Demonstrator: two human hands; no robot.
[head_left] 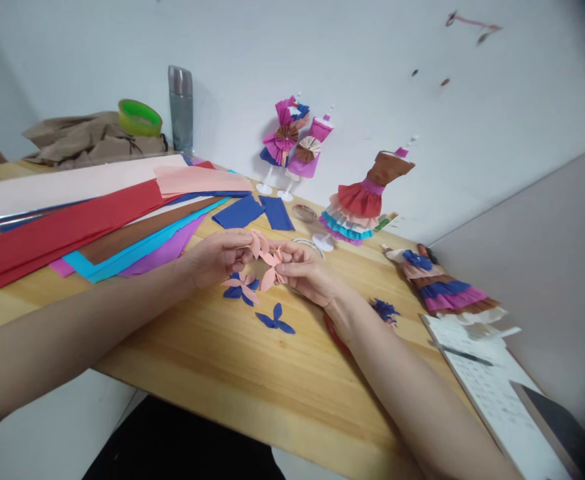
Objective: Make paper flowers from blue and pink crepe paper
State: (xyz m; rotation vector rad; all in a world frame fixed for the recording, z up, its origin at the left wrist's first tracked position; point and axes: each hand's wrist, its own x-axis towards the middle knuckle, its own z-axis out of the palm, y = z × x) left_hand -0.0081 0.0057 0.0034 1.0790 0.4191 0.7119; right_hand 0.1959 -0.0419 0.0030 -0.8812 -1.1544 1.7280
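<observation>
1. Pinching pink petals [268, 277], both hands meet above the middle of a wooden table [197, 360]. The left hand [222, 259] grips between thumb and fingertips; the right hand [310, 273] presses its thumb over the petals. Whether they form one piece or several cannot be told.

2. The petals look thin, so pulling the hands apart or squeezing hard could tear or crease them, most likely at the narrow joins.

3. Just below the hands, a pink cut-out [242, 288] overlaps blue petals [233, 292]. A lowered left wrist could drag or bend this loose stack.

4. Nearer the table's near edge, a blue cut-out [275, 320] lies flat. It seems light enough for a sleeve or a puff of air to shift.

5. A red loop [336, 333] shows partly beneath the right wrist; the forearm could catch it.

6. Towards the far edge, two blue rectangles [237, 212] lie beside a stack of coloured strips. A tiered dress [365, 197] stands on a small white base [323, 243], which a careless reach might tip.
</observation>
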